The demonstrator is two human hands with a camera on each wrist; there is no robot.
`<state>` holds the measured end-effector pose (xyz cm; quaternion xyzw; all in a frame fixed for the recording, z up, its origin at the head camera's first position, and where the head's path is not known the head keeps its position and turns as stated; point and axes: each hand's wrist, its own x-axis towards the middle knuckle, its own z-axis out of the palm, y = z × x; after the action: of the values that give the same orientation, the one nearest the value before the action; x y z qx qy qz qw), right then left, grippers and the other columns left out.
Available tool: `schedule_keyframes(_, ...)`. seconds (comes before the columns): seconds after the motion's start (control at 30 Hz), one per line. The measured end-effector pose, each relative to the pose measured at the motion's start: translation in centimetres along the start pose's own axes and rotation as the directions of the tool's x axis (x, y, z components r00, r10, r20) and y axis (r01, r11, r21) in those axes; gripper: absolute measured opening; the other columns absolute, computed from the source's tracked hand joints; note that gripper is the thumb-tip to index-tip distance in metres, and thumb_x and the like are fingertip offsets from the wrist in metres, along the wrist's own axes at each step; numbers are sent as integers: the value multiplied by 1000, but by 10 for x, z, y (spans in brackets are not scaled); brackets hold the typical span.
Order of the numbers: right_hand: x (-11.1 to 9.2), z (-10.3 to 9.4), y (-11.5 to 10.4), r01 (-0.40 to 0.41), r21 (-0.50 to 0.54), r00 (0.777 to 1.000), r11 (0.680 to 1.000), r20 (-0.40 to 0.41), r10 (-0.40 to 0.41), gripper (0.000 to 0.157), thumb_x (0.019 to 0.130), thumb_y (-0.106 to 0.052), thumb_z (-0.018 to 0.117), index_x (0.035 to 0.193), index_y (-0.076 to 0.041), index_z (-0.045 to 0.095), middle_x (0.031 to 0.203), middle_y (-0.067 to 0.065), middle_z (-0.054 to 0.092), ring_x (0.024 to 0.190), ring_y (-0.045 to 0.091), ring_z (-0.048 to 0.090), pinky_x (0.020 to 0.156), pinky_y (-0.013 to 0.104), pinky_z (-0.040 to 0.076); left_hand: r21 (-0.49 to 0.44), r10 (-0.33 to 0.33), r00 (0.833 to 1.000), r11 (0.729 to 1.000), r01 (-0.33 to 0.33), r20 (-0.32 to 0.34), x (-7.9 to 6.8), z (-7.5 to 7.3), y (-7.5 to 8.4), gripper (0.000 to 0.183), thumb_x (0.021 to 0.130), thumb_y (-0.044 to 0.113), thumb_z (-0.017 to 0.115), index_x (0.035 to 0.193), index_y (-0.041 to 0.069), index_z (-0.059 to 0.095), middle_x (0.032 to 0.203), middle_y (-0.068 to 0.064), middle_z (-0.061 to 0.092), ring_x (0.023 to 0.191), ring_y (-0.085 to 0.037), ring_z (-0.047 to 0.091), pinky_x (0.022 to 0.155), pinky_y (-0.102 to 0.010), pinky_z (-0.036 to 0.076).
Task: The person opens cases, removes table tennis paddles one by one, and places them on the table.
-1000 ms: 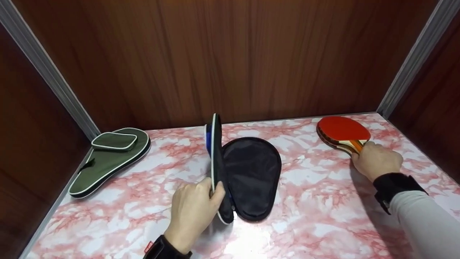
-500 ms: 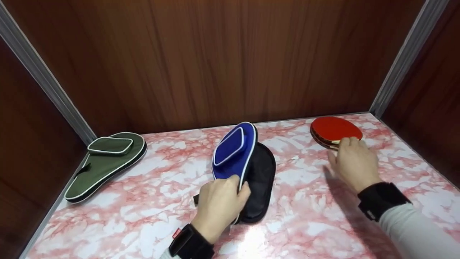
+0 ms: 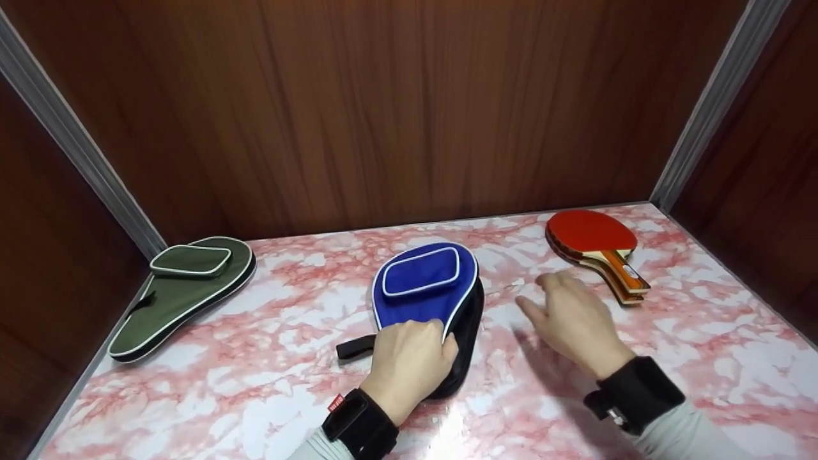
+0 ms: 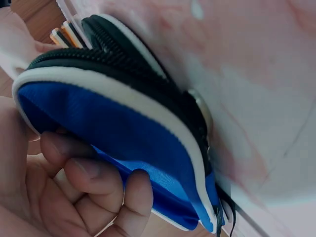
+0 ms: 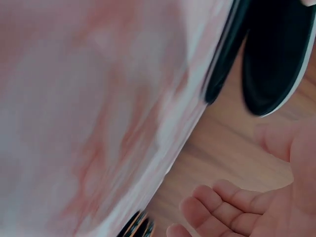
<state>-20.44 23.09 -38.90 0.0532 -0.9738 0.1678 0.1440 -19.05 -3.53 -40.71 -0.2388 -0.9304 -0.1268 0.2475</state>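
A blue paddle case [image 3: 422,275] with white piping and a black zip edge lies in the middle of the table, its lid folded partly over the black lower half. My left hand [image 3: 409,361] grips the lid's narrow end, fingers curled under the blue cloth [image 4: 108,118] and thumb on the edge. My right hand [image 3: 572,322] hovers right of the case, fingers apart and holding nothing. Beyond it, stacked table tennis paddles [image 3: 591,231] with red rubber lie with their handles towards me. The right wrist view has the gap between lid and base [image 5: 274,64].
A green paddle case [image 3: 192,287] with white piping lies at the left side of the table. The pink-and-white marbled table [image 3: 287,396] is bounded by a brown wood-grain wall [image 3: 409,115] behind and panels at both sides. A black strap [image 3: 355,348] sticks out left of the blue case.
My left hand has swung the blue lid from upright down over the black half. My right hand has let go of the paddles' handles and moved left towards the case.
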Motion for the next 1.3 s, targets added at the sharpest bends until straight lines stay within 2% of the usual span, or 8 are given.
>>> schedule_keyframes(0.17,-4,8,-16,35,34,999,999,-9,-35,54,106,-35,72,136,10,64,128,28,67,117,47,67,98,66,54,5,-5,1000,1000,5,2,-2,4,0,38,95,31,77,66,13,61,61,-8,66,53,-33,65,47,-46,44)
schedule_keyframes(0.33,-7,11,-24,46,68,999,997,-5,-46,58,107,-34,71,141,11,61,135,29,65,127,48,64,104,67,51,1,-5,1000,1000,5,31,-2,4,1,39,96,31,76,66,12,61,61,-7,67,54,-32,66,48,-46,45)
schedule_keyframes(0.5,-7,12,-30,59,70,998,996,2,-60,59,107,-35,71,143,11,61,134,28,65,124,47,65,103,67,52,15,2,999,1000,-2,36,-2,5,1,39,96,32,76,65,13,61,61,-6,66,53,-31,66,47,-45,44)
schedule_keyframes(1.0,-8,17,-31,64,34,997,997,29,-65,63,106,-37,73,146,10,61,142,31,62,131,49,62,104,68,51,82,33,995,996,-40,95,-3,12,7,36,92,36,80,69,14,65,61,-4,67,53,-27,65,47,-44,44)
schedule_keyframes(1.17,-9,16,-32,59,21,997,998,38,-60,65,106,-37,73,148,10,59,145,30,61,135,48,60,106,68,50,109,49,989,992,-65,140,-5,12,9,34,92,38,80,75,14,65,64,-4,68,58,-26,68,51,-44,46)
schedule_keyframes(1.3,-9,14,-33,65,20,997,998,39,-66,66,106,-37,73,151,9,57,147,30,60,137,49,59,107,68,49,102,89,976,989,-111,200,-9,7,8,32,96,42,79,96,11,72,85,-6,72,78,-29,71,64,-46,52)
